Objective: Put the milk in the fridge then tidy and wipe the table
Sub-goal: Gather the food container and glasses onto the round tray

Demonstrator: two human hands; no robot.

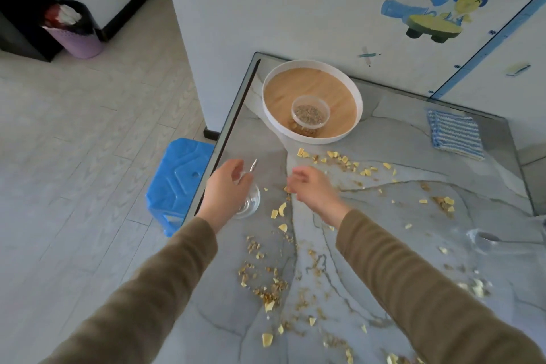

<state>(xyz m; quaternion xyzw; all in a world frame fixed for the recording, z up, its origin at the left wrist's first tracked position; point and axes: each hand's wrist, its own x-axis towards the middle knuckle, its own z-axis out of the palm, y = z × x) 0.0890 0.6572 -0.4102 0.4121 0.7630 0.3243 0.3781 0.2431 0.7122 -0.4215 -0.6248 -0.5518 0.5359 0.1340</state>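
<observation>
1. Now the left hand (226, 189) curls round the rim of the clear glass bowl (251, 205), with a metal spoon (253, 165) in it, at the left edge of the grey marbled table (413, 156).
2. Just beside it, the right hand (310, 186) hovers, fingers loosely curled, holding nothing.
3. Yellow-brown cereal crumbs (271, 289) litter the tabletop.
4. Far right lies the blue-and-white striped cloth (455, 134), near the round white-rimmed wooden tray (360, 103).

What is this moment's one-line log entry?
stage: tidying | left hand: at glass bowl, grip unclear | right hand: over crumbs | cloth: untouched | table: not wiped
</observation>
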